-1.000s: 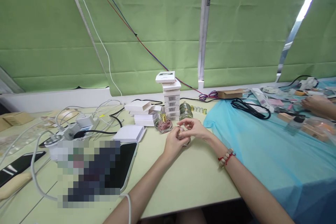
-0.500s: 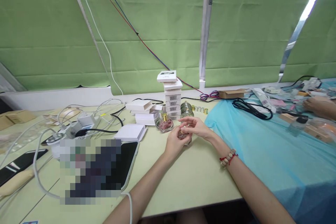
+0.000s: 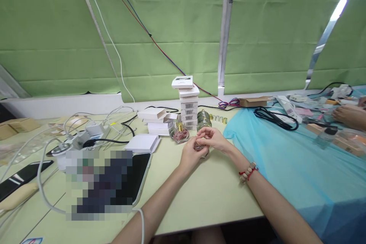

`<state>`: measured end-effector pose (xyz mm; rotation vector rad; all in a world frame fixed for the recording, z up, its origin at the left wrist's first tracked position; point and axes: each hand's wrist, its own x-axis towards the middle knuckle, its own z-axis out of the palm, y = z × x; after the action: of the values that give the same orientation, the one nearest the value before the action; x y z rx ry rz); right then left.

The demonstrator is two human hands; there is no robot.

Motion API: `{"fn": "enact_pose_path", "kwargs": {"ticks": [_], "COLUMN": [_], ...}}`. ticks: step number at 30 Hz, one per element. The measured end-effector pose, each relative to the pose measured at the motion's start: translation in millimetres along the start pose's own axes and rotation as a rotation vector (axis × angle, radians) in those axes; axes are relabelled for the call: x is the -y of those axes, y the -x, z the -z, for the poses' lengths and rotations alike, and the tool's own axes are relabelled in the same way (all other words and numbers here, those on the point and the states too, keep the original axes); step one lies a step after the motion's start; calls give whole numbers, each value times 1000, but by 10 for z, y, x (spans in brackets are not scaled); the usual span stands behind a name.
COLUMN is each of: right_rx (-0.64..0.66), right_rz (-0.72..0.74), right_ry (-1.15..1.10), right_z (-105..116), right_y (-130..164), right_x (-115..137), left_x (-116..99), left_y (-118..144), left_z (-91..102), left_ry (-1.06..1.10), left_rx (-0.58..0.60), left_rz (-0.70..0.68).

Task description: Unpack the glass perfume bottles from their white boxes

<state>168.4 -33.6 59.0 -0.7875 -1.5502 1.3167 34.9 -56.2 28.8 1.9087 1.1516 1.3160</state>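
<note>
My left hand (image 3: pixel 191 152) is closed around a small glass bottle (image 3: pixel 204 154) low over the table; the fingers cover most of it. Over the bottle's top, my right hand (image 3: pixel 212 139) has its fingers bent and pinched together; whatever lies between the fingertips is hidden. Just left of my hands stands another glass bottle (image 3: pixel 180 135) with pinkish contents and a gold top. Behind my hands are more clear glass bottles (image 3: pixel 203 119). Small gold and silver caps (image 3: pixel 219 118) form a row to the right of these.
A tall stack of white boxes (image 3: pixel 188 106) rises behind the bottles, with flatter white boxes (image 3: pixel 153 114) beside it. Phone (image 3: pixel 140 175), chargers and cables crowd the left. Blue sheeting (image 3: pixel 286 164) covers the right, where another person's hand (image 3: pixel 347 116) shows.
My right fingers have curled in closer together over the bottle's top. My left hand keeps its hold, and the view has shifted very slightly.
</note>
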Motion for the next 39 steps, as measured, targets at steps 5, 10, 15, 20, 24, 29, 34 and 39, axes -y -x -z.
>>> {"fn": "enact_pose_path", "kwargs": {"ticks": [5, 10, 15, 20, 24, 29, 34, 39], "right_rx": [58, 125, -429, -857, -823, -477, -367, -353], "right_rz": [-12, -18, 116, 69, -7, -187, -286, -281], "right_ry": [-20, -65, -173, 67, 574, 937, 1055, 1089], "right_z": [54, 176, 394, 662, 748, 674, 611, 612], "right_y": [2, -21, -83, -71, -32, 0, 20, 14], "right_x": [-4, 50, 97, 22, -90, -184, -196, -215], "left_x": [8, 8, -3, -34, -108, -172, -149, -134], "left_y": [4, 1, 6, 34, 42, -2, -25, -20], "left_z": [5, 19, 31, 60, 107, 144, 146, 127], "left_ry": [20, -10, -49, 2, 177, 378, 277, 259], "left_rx": [6, 7, 3, 13, -96, -157, -121, -98], "left_rz": [13, 19, 1, 60, 56, 89, 3, -7]}}
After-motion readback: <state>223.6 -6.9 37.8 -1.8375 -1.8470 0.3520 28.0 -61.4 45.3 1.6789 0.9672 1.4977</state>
